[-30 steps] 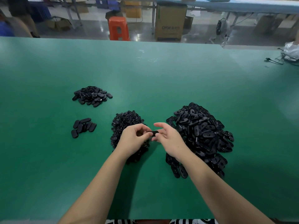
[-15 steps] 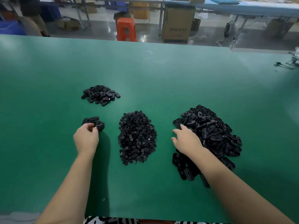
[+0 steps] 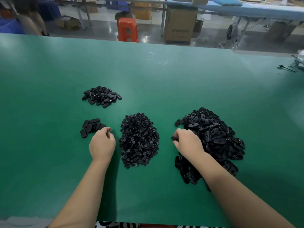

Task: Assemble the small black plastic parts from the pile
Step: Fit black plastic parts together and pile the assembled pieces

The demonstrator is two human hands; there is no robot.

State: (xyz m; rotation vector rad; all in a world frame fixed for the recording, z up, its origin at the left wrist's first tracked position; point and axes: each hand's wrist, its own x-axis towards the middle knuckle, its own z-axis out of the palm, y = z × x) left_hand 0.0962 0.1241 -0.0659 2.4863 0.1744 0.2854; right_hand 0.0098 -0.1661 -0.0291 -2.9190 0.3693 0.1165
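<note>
On the green worktop (image 3: 164, 76), head view only, so one pass. Right hand (image 3: 187, 142) sits at the near-left edge of the big pile of oval shells (image 3: 212, 134), fingers curled round one black shell (image 3: 174, 138) that pokes out past the knuckles to the left. Left hand (image 3: 102, 143) hangs just off the small row of flat oval pieces (image 3: 91, 127), fingers loosely curled w/ nothing visible in them; reads as released. Heap of small round parts (image 3: 139, 140) lies between the two hands, apart from both.

Risks, as a guess: right forearm lies across the near tail of the shell pile, so a quick lift could drag shells toward the worktop edge. Shell is mostly hidden in the fist, so which face is up can't be told; a flipped shell prob. won't take the round insert. Left hand reaching into the round heap could scatter bits, since they're tiny and loose.

Orientation: held shell's long axis runs approx. left-right across the worktop, exposed end pointing left toward the round heap. Further detail too small to tell.

Far pile of ovals (image 3: 102, 97) sits well apart, beyond the small row.
</note>
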